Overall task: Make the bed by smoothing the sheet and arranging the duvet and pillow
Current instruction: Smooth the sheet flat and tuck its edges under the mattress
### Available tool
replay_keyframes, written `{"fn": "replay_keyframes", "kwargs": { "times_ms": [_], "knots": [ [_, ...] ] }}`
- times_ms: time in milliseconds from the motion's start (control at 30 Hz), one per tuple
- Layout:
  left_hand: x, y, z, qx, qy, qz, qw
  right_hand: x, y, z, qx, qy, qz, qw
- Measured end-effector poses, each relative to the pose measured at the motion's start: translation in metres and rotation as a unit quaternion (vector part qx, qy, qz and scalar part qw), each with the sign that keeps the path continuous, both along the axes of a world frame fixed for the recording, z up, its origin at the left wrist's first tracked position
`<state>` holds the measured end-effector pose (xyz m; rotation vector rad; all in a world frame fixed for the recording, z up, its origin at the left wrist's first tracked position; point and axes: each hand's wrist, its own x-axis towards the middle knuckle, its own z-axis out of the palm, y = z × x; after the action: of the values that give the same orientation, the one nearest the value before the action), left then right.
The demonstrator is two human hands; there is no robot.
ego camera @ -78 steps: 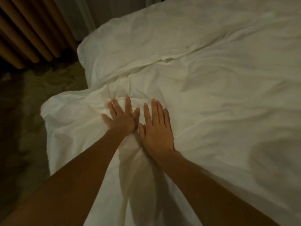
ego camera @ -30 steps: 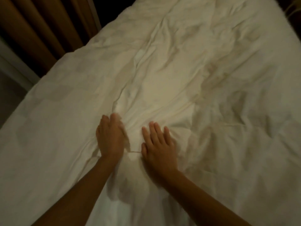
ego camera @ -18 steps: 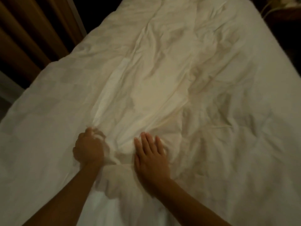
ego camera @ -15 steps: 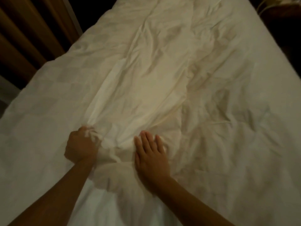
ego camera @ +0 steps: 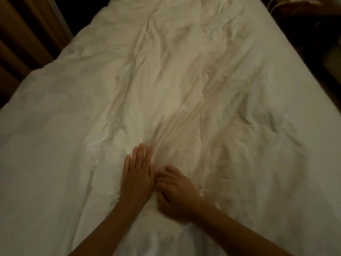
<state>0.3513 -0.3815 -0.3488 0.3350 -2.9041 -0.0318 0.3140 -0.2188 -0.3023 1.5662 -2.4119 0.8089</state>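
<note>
A white, wrinkled duvet (ego camera: pixel 175 85) covers the whole bed, with a long crease running up its middle. My left hand (ego camera: pixel 137 175) lies flat on it near the front, fingers straight and together, pressing the fabric. My right hand (ego camera: pixel 177 193) sits right beside it, touching it, with its fingers curled down into a fold of the duvet. No pillow is in view. The sheet is hidden under the duvet.
Brown curtains (ego camera: pixel 22 34) hang beyond the bed's left edge. A dark bedside unit (ego camera: pixel 310 21) with a pale cable stands past the far right corner. The bed's right edge (ego camera: pixel 302 74) runs diagonally beside dark floor.
My left hand let go of the bunched fabric, moved right and now lies flat. My right hand, flat before, has curled its fingers into the duvet. The view shifted right.
</note>
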Motion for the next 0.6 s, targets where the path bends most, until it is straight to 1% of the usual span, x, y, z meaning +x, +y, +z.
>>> {"fn": "replay_keyframes", "kwargs": {
  "times_ms": [67,100,133,167,200,267,333,400,500,600],
  "knots": [
    [0.01,0.001,-0.004,-0.017,-0.016,-0.008,1.0,-0.029,0.011,0.009,-0.03,0.059,-0.14,0.988],
    [0.01,0.003,-0.001,-0.016,-0.019,-0.001,1.0,-0.045,0.016,0.012,-0.003,0.079,-0.215,0.973],
    [0.008,0.004,0.003,-0.016,-0.016,0.007,1.0,-0.056,0.022,0.014,0.056,0.073,-0.268,0.959],
    [0.004,0.006,0.01,-0.015,-0.013,0.008,1.0,-0.061,0.027,0.012,0.124,0.047,-0.297,0.945],
    [-0.001,0.009,0.02,-0.013,-0.005,0.004,1.0,-0.061,0.034,0.006,0.179,0.015,-0.31,0.934],
    [-0.017,0.014,0.038,-0.001,0.021,-0.027,0.999,-0.048,0.046,-0.01,0.226,-0.029,-0.324,0.918],
    [-0.032,0.022,0.043,0.014,0.035,-0.053,0.998,-0.031,0.054,-0.022,0.238,-0.043,-0.34,0.909],
    [-0.027,0.034,0.031,0.01,0.019,-0.07,0.997,-0.022,0.058,-0.026,0.245,-0.048,-0.346,0.904],
    [-0.004,0.04,0.012,0.001,-0.012,-0.087,0.996,-0.02,0.06,-0.027,0.241,-0.043,-0.348,0.905],
    [-0.009,0.039,0.02,0.015,-0.015,-0.095,0.995,-0.024,0.057,-0.021,0.22,-0.051,-0.352,0.908]
  ]
}}
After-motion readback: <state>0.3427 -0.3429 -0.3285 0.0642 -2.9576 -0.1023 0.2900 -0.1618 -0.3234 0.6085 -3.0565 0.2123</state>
